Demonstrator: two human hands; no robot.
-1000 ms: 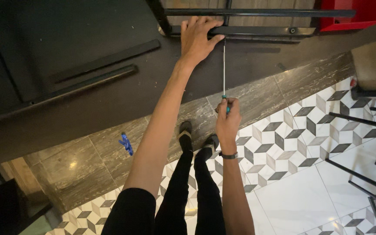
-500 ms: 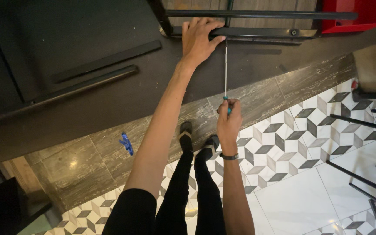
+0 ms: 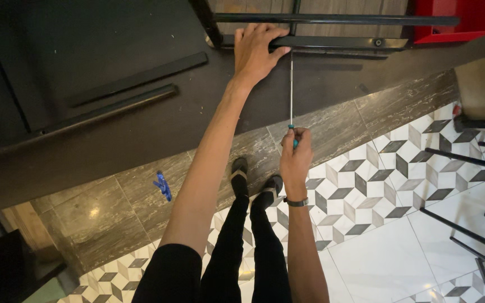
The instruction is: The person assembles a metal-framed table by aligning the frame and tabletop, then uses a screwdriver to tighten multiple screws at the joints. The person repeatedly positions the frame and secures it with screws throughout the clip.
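Note:
My left hand (image 3: 256, 50) reaches far out and rests flat on a black metal frame bar (image 3: 343, 42) lying on the dark tabletop (image 3: 113, 56). My right hand (image 3: 296, 157) grips the teal handle of a long thin screwdriver (image 3: 291, 90). The shaft runs straight up to the bar, its tip meeting the bar just right of my left fingers. A second black bar (image 3: 338, 19) of the frame lies a little farther away.
Two loose black bars (image 3: 124, 92) lie on the tabletop to the left. A red box (image 3: 458, 22) sits at the top right. A small blue object (image 3: 163, 186) lies on the marble floor strip. Black chair legs (image 3: 467, 191) stand at right. My feet (image 3: 254, 182) stand below.
The view has shifted slightly; both hands hold the same positions, with the screwdriver still set against the bar.

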